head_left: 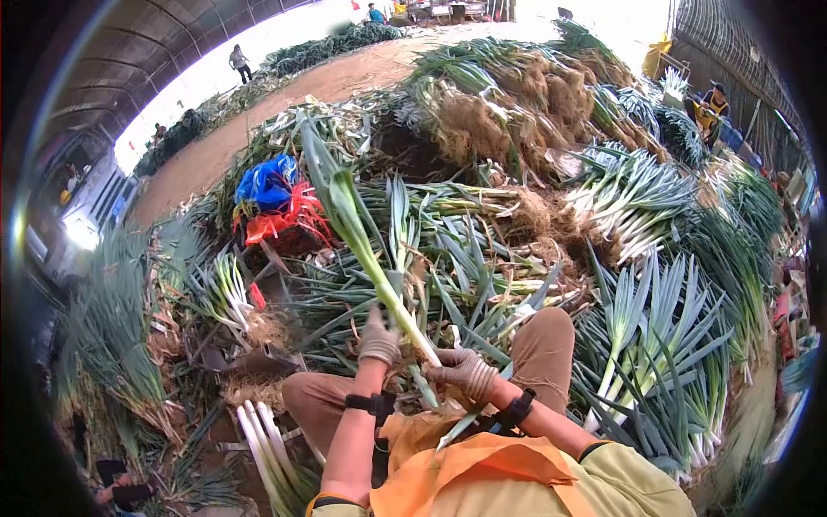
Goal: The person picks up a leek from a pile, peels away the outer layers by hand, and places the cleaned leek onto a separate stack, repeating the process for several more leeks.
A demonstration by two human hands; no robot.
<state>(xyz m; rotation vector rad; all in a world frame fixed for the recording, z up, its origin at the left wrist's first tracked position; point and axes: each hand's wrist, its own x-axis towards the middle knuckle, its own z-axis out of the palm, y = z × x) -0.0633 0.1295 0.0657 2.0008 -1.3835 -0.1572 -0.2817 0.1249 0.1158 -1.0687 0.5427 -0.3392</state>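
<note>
A long leek [379,274] slants up and away from my lap, its white end low and its broad green leaves at the top. My right hand [465,374], in a knit glove, is closed around the white lower end. My left hand [377,338], gloved as well, is just left of the stalk with its fingers stretched upward and slightly blurred; nothing shows in it. A loose green leaf [423,387] hangs below the stalk between my wrists. An orange apron [478,465] covers my lap.
Leeks lie heaped ahead, with a large root-covered pile [517,103] behind. Trimmed leeks [633,198] lie to the right, and white stalks [265,444] beside my left knee. Blue and red plastic ties [274,194] rest front left. Another person [713,105] is far right.
</note>
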